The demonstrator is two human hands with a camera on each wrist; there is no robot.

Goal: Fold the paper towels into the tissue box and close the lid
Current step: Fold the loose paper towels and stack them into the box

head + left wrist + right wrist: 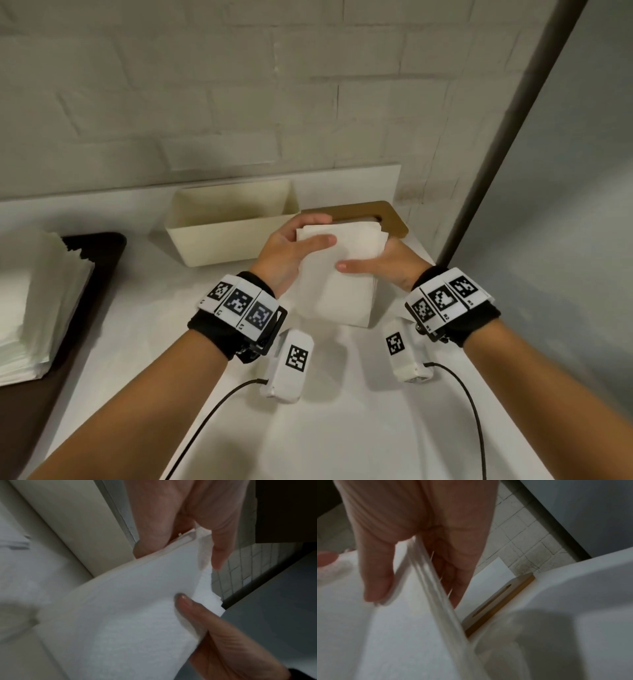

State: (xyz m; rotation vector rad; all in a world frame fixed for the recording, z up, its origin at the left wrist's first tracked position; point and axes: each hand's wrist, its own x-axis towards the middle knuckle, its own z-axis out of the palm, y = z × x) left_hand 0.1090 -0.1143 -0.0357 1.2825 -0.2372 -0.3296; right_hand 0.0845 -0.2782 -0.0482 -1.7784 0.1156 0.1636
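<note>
A folded wad of white paper towels (339, 274) is held above the white table in front of me. My left hand (294, 246) grips its far left corner, thumb on top and fingers behind. My right hand (376, 260) grips its right edge, thumb (352, 265) across the top sheet. The cream tissue box (226, 219) stands open, nothing visible inside, just behind my left hand. Its brown lid (387, 214) with a slot lies flat on the table to the box's right, partly hidden by the towels. The wrist views show the towels (128, 615) (385, 635) pinched in each hand.
A tall stack of white paper towels (34, 308) sits on a dark tray (99, 260) at the left. A white brick wall (239, 102) runs behind the table, and a grey panel (565, 205) with a dark post bounds the right side.
</note>
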